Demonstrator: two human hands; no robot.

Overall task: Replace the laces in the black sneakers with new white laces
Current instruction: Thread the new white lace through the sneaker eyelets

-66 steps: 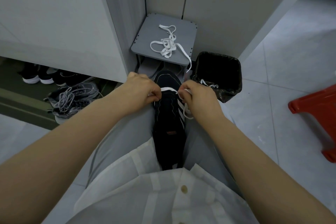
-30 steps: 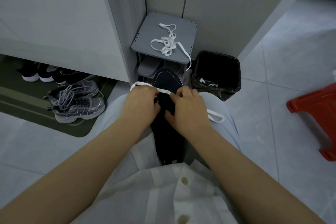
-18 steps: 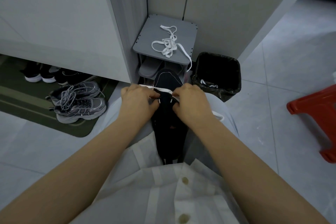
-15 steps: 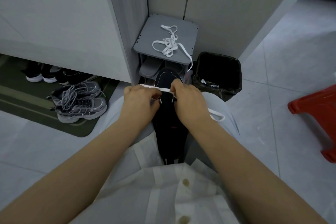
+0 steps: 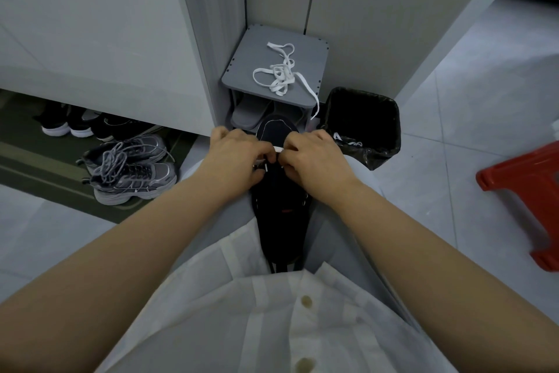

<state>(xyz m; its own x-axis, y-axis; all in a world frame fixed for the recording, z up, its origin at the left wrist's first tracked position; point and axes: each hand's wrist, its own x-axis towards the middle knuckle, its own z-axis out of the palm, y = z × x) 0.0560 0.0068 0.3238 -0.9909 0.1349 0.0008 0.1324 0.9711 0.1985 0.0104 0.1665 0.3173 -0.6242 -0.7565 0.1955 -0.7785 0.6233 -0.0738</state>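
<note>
Black sneaker (image 5: 281,215) on the lap, left hand (image 5: 237,157) and right hand (image 5: 316,157) with fingers (image 5: 261,152) curled, pinching a white lace (image 5: 278,148) across it, black bin (image 5: 393,130) just behind with a white bit (image 5: 348,142) inside, grey shelf (image 5: 245,70) holding a loose white lace (image 5: 279,77)

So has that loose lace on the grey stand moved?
No. The loose lace lies in the same tangle on the grey stand, one end still hanging over the front edge.

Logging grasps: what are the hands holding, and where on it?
Left hand and right hand each pinch the white lace where it crosses the black sneaker near the toe.
</note>
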